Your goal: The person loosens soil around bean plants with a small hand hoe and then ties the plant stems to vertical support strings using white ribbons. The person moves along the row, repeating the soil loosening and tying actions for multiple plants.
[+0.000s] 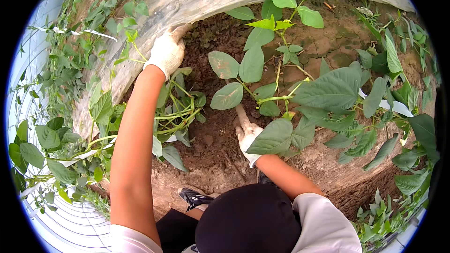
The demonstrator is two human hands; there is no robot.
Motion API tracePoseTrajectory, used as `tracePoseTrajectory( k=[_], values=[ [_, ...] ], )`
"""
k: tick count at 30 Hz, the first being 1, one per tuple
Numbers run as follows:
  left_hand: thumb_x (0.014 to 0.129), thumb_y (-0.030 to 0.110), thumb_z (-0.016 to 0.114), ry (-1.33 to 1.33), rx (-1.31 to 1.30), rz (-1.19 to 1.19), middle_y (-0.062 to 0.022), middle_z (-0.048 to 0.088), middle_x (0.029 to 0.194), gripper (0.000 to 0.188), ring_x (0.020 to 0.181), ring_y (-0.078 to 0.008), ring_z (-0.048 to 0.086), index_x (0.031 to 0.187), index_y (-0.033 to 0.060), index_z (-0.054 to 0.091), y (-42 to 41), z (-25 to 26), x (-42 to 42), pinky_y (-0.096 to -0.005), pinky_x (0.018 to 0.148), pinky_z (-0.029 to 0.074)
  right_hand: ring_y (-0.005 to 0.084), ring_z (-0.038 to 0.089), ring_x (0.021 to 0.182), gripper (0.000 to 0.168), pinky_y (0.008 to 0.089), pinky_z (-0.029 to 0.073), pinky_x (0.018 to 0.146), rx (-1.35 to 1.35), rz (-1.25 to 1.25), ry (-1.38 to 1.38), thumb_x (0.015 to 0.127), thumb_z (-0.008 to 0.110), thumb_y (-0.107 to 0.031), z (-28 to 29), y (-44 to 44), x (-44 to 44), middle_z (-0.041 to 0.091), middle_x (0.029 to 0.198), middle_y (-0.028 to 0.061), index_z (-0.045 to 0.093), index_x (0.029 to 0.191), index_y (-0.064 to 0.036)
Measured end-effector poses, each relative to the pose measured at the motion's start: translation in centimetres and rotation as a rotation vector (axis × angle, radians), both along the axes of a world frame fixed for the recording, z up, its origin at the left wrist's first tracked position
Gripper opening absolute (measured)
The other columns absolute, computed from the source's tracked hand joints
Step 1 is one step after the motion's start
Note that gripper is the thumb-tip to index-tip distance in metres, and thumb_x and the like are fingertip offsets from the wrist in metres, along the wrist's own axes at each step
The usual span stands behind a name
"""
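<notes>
My left hand, in a white knit glove with soil-stained fingers, grips the edge of a sheet of clear, dirty plastic film. Bare brown soil lies beside that edge. Lower and to the right, my right hand, in a similar glove, is down at the soil beneath the leaves of a bean-like plant. A pale brown, narrow shape runs up from its fingers under a leaf; I cannot tell whether it is a stained finger or a stick. Leaves cover part of this hand.
Green stems bend beside my left forearm. White strips run among the plants on both sides. Leafy vines grow at the left, near a curved greenhouse frame. A dark cap and a shoe show below.
</notes>
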State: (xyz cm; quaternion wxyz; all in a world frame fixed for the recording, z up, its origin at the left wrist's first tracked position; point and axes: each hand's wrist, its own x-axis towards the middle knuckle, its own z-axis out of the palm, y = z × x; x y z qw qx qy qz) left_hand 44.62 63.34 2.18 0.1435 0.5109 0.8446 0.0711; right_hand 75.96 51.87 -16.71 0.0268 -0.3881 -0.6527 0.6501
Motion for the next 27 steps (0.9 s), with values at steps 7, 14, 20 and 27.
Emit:
tracePoseTrajectory(
  k=[7,14,20,27],
  values=[
    [0.083,0.001,0.041,0.021,0.028,0.021,-0.0179,0.053,0.126,0.045,0.115,-0.0367,0.051,0.125,0.0085,0.055,-0.1,-0.8,1.1,-0.0387,0.098,0.042,0.0144,0.049,0.107,0.032,0.0246,0.042,0.086,-0.113,-0.140,0.218,0.093,0.038,-0.010,0.3,4.6,-6.1,0.049,0.124,0.0104,0.046,0.122,-0.001],
    [0.085,-0.002,0.042,0.021,0.060,0.121,-0.0168,0.049,0.130,0.045,0.112,-0.0365,0.054,0.125,0.0127,0.055,-0.2,-0.1,2.3,-0.0402,0.094,0.045,0.0197,0.051,0.108,0.029,0.0278,0.041,0.092,0.472,0.131,-0.279,0.096,0.037,-0.016,4.2,10.4,-14.5,0.055,0.119,0.0078,0.051,0.116,-0.002],
    [0.082,-0.004,0.044,-0.005,0.096,0.022,-0.0159,0.048,0.132,0.048,0.114,-0.0355,0.053,0.126,0.0118,0.055,-1.5,-0.6,1.3,-0.0384,0.097,0.044,0.0193,0.051,0.110,0.031,0.0289,0.041,0.094,0.466,0.000,-0.361,0.096,0.038,-0.018,0.8,15.0,-19.0,0.054,0.121,0.0095,0.049,0.120,-0.002],
    [0.083,-0.004,0.043,-0.049,0.019,0.029,-0.0151,0.049,0.131,0.047,0.114,-0.0335,0.054,0.127,0.0110,0.053,-2.8,-0.6,-0.1,-0.0375,0.096,0.045,0.0190,0.050,0.111,0.035,0.0303,0.040,0.095,0.634,0.121,-0.430,0.096,0.041,-0.020,-0.6,12.4,-18.0,0.053,0.124,0.0114,0.048,0.125,-0.002]
  ],
)
